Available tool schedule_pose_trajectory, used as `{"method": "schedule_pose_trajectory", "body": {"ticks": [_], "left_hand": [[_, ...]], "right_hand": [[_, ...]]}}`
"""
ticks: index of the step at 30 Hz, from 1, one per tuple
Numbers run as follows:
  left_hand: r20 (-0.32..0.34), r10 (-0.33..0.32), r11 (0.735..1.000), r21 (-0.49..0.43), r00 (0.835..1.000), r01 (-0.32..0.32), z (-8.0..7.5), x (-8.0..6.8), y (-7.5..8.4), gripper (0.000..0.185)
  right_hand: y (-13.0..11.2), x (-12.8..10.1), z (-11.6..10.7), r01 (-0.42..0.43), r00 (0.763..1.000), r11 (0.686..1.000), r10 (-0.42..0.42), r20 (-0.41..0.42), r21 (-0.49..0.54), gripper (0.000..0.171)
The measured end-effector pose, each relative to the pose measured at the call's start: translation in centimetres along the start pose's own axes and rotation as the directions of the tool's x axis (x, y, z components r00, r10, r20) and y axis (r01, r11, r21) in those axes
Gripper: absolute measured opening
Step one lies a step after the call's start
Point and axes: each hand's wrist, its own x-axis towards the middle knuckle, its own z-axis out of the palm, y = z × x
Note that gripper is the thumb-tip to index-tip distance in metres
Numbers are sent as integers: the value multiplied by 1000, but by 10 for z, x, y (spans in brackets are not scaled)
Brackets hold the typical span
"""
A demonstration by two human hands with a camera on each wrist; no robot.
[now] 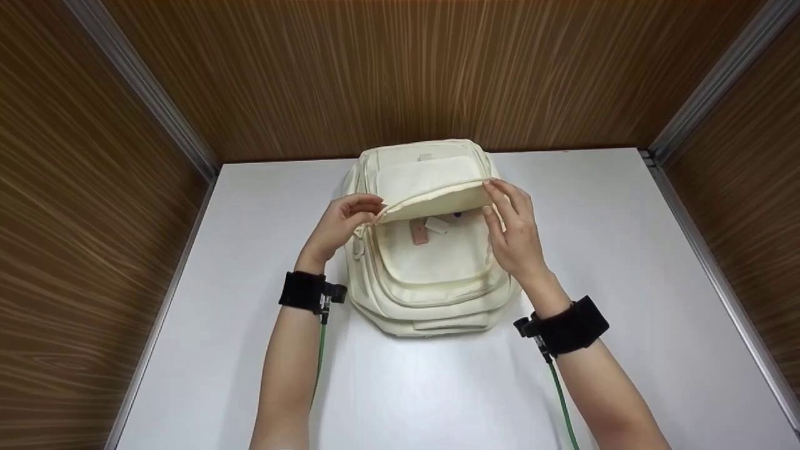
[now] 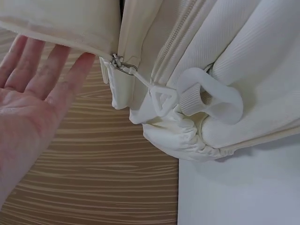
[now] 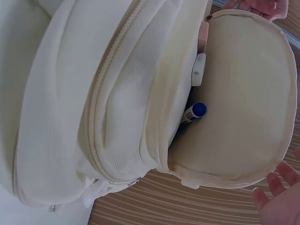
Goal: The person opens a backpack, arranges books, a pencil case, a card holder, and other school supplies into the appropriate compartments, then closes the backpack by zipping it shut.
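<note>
White table [image 1: 625, 250], hands [image 1: 340, 225] holding backpack [image 1: 431, 294] flap [image 1: 431, 203]

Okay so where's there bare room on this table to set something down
Bare table lies right of the backpack up to the wall rail, left of it too, and between the forearms in front. Crowded at the centre: left hand and right hand hold the pocket flap open.

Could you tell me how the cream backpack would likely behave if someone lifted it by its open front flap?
The backpack would probably sag: its fabric folds and bunches in the left wrist view. The flap, held up by both hands, looks thin and would likely bend. The pen in the open pocket might slide out.
</note>
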Motion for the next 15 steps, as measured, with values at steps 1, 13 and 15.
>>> {"method": "schedule_pose_trajectory", "body": {"ticks": [1, 13, 15], "left_hand": [[-25, 1, 1000, 0, 1000, -1, -1, 0, -1, 27], [-260, -65, 973, 197, 964, 119, 0, 5, -25, 18], [-271, -61, 948, 285, 961, 141, 2, 7, -28, 21]], "right_hand": [[-1, -1, -1, 5, 1000, 1000, -5, -18, 10, 34], [0, -7, -7, -14, 999, 999, 12, -42, -33, 10], [1, -9, -6, -18, 999, 999, 21, 50, -45, 11]]}}
